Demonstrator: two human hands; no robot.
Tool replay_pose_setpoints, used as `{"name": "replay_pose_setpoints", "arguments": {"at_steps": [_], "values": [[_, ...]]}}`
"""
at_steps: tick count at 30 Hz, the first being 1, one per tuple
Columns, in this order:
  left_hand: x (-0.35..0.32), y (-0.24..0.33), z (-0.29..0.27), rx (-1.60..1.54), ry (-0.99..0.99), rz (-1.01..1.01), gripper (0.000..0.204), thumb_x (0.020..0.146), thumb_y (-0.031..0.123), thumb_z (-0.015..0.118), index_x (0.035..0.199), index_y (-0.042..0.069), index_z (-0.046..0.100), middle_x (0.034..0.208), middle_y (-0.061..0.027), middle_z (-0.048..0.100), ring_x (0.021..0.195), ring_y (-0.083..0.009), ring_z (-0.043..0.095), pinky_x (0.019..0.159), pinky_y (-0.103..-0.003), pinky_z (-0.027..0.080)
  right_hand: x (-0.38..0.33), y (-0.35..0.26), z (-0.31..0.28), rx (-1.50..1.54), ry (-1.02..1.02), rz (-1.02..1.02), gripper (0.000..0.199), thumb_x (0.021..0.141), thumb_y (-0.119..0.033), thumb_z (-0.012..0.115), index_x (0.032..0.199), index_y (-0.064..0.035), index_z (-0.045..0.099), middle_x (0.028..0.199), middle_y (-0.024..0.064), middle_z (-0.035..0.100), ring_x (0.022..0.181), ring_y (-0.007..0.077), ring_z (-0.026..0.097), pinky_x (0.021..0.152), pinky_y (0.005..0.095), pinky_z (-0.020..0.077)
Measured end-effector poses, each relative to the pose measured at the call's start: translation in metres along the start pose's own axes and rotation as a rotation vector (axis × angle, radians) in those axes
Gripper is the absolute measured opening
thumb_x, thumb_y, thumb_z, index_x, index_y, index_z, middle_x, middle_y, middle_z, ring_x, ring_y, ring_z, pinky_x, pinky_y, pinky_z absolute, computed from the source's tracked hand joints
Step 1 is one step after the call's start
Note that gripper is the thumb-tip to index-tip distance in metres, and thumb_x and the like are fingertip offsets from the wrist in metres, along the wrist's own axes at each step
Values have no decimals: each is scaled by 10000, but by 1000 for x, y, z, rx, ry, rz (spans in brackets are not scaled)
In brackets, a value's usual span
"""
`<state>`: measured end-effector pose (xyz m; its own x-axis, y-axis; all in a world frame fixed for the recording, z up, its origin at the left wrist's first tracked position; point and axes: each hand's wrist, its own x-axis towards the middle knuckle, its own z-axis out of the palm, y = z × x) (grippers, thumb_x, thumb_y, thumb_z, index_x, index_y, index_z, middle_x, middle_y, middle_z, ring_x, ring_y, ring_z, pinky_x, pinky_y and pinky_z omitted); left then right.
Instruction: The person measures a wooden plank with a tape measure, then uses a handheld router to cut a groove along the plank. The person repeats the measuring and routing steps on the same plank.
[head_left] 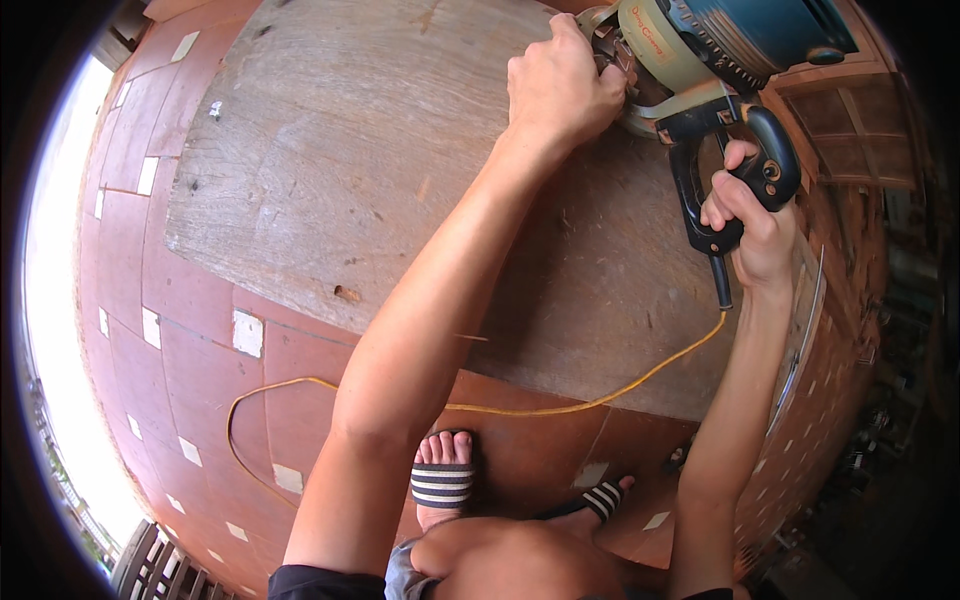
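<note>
A corded power tool that looks like a router [680, 45], with a teal motor housing, a cream body and a black D-shaped handle, stands near the far right corner of a worn wooden board [330, 160]. My left hand [565, 85] is closed at the tool's lower left side, its fingertips partly hidden against metal parts in an opening there. My right hand [755, 215] wraps round the black handle, thumb and fingers curled about the grip. A yellow cord [560, 411] runs from the handle across the board's near part and onto the floor.
Reddish floor tiles [210, 370] with small white insets surround the board. My feet in striped sandals [443, 484] are close to its near edge. Wooden furniture [840, 120] stands at the far right, and a slatted item [160, 570] at the lower left. A dark chip lies on the board.
</note>
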<state>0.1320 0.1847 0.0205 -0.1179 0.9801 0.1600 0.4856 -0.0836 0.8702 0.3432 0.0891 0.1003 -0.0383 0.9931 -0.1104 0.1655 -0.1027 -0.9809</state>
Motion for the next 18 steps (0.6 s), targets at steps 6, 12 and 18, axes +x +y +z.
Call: {"name": "replay_pose_setpoints", "arguments": {"at_steps": [6,12,18], "values": [[-3,13,-10,-26,53,-2,468,897,306,722,1263,49,585,971,-259,742,916,-471,713,846,-528,550,-3,-5,13,25,34,12,164,959,-17,640,1109,-50,582,730,-3,540,607,100,540,631,299,494],[-11,32,-24,-140,65,-33,338,865,306,765,1147,122,730,947,-163,769,895,-395,741,822,-483,564,-10,-5,22,46,73,13,164,951,13,639,1093,-51,588,744,6,569,598,93,549,617,296,499],[-10,22,-22,108,-34,-80,540,787,426,818,1155,41,724,1017,-197,779,1014,-382,743,959,-460,534,-20,-4,33,37,125,-7,159,948,11,642,1087,-45,587,744,5,567,588,92,545,605,297,500]]}}
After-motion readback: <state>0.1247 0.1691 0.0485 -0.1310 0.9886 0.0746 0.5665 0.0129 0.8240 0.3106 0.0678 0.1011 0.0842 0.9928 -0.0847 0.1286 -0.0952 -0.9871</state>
